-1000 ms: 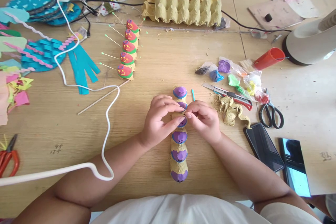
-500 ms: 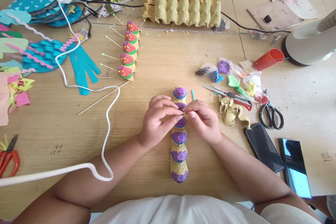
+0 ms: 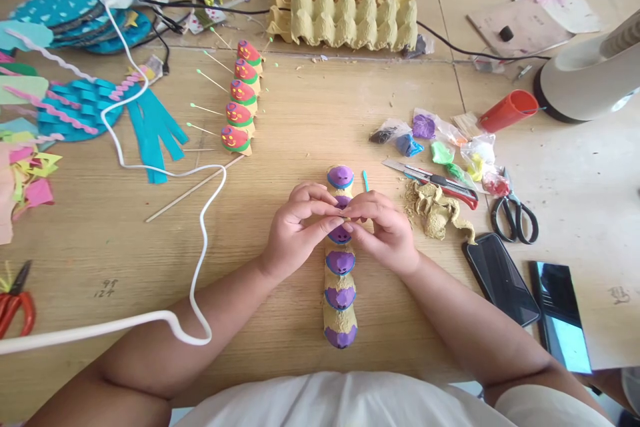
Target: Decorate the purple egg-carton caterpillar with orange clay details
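Observation:
A strip of egg-carton cups (image 3: 341, 298) runs upright through the middle of the view, each cup topped with purple and edged in blue. Over its second and third cups, my left hand (image 3: 303, 227) and my right hand (image 3: 383, 230) meet fingertip to fingertip. Both are pinched closed; whatever sits between the tips is too small and hidden to name. Just right of the strip's top cup lies a small blue stick (image 3: 365, 181). Dark dots mark the third cup below my fingers.
Clay packets (image 3: 443, 153), a utility knife (image 3: 431, 182), carton scraps (image 3: 438, 211), black scissors (image 3: 515, 217) and a phone (image 3: 501, 279) lie to the right. A red-faced carton caterpillar (image 3: 240, 111) stands upper left. A white cable (image 3: 204, 233) loops over the left side; egg cartons (image 3: 354, 20) sit behind.
My right fingers have shifted slightly, the thumb drawing in lower and left toward the left hand's fingertips. The whole view has slid a little; the objects on the table stay put.

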Demonstrator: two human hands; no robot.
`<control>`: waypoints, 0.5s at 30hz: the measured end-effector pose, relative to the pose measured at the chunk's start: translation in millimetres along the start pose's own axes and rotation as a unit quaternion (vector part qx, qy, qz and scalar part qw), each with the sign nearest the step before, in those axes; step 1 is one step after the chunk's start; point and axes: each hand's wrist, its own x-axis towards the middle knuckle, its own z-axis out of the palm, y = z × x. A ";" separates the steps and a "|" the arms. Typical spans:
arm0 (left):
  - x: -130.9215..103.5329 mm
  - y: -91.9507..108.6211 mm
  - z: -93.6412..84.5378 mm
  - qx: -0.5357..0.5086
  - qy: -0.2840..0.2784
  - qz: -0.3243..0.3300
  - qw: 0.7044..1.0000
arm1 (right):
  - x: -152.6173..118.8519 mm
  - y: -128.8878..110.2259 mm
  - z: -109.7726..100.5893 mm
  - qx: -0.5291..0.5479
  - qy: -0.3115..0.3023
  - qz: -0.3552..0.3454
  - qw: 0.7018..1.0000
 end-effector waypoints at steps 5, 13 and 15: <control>-0.8 -2.8 -0.2 -0.045 -0.006 -0.028 0.999 | 0.1 0.7 -0.3 0.000 0.005 0.002 1.000; -0.9 -2.2 -0.7 -0.043 -0.023 -0.013 0.999 | -0.5 -0.8 -1.5 -0.022 0.023 -0.021 0.999; -1.0 -1.9 -0.8 -0.029 -0.028 0.001 0.999 | -0.2 -1.4 -1.6 -0.021 0.028 -0.018 0.999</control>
